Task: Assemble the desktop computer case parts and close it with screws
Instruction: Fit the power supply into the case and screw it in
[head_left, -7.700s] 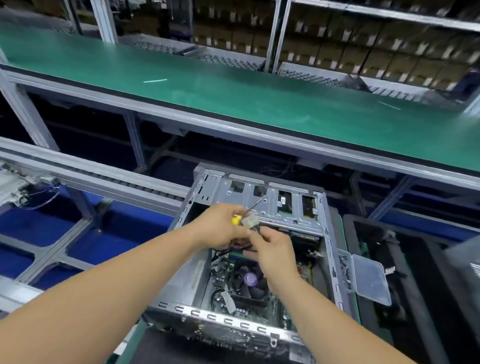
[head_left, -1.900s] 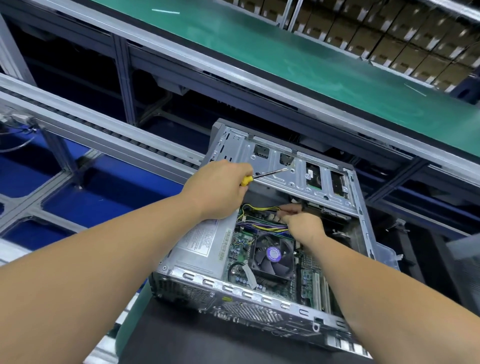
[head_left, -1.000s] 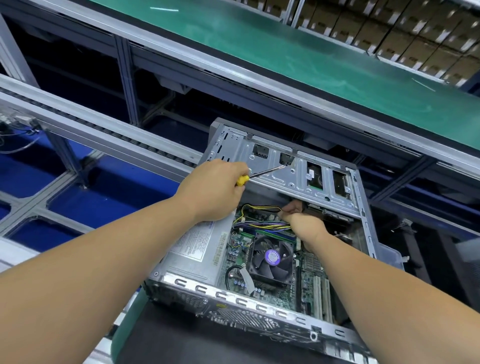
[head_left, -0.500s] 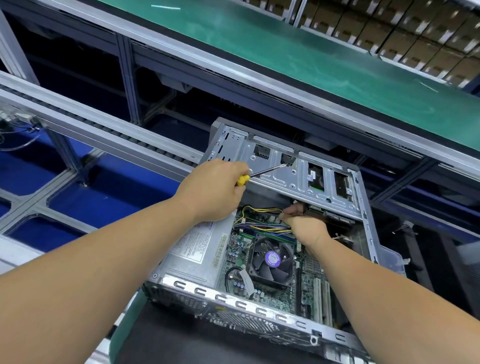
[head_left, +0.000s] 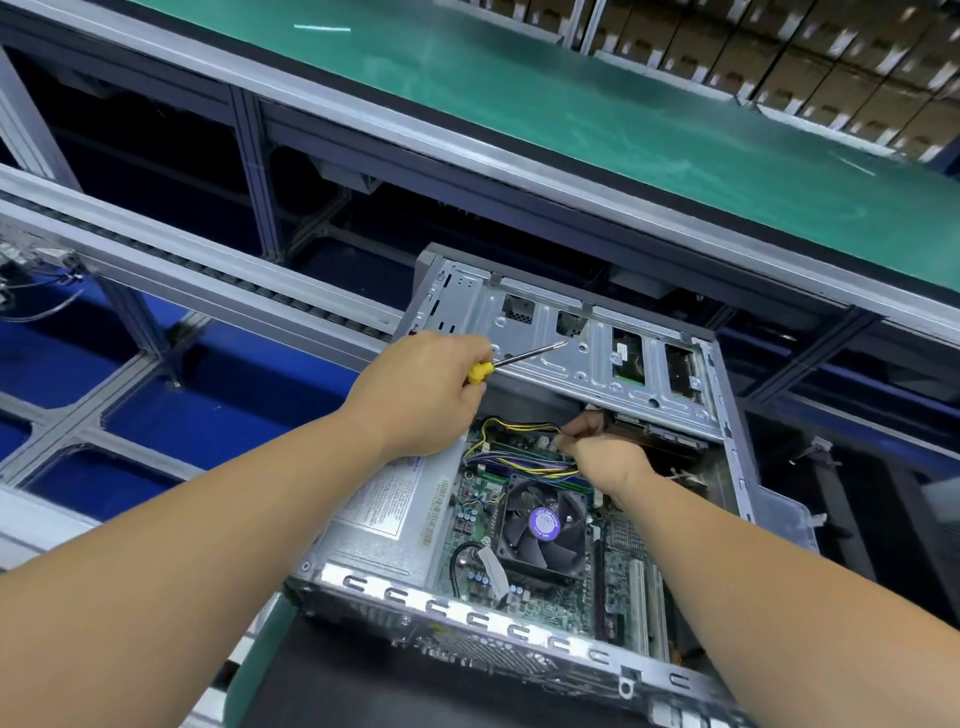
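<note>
An open grey desktop case (head_left: 363, 577) lies on its side in front of me, its motherboard and black CPU fan (head_left: 543, 525) exposed. A metal drive cage (head_left: 566, 364) spans its far end. My left hand (head_left: 421, 395) grips a yellow-handled screwdriver (head_left: 511, 359), its shaft pointing right over the cage. My right hand (head_left: 602, 457) reaches inside just below the cage and pinches the end of a yellow, purple and black cable bundle (head_left: 511, 460) near the motherboard's far edge. The connector itself is hidden by my fingers.
A green conveyor belt (head_left: 571, 104) runs across the back, with shelves of brown boxes (head_left: 810, 62) behind it. A roller rail (head_left: 208, 270) crosses at the left over blue floor. A clear plastic box (head_left: 789, 519) sits at the case's right side.
Seconds ago both hands held a white connector above the case. My right hand has since gone down inside with the cables; over the last second both hands have barely moved.
</note>
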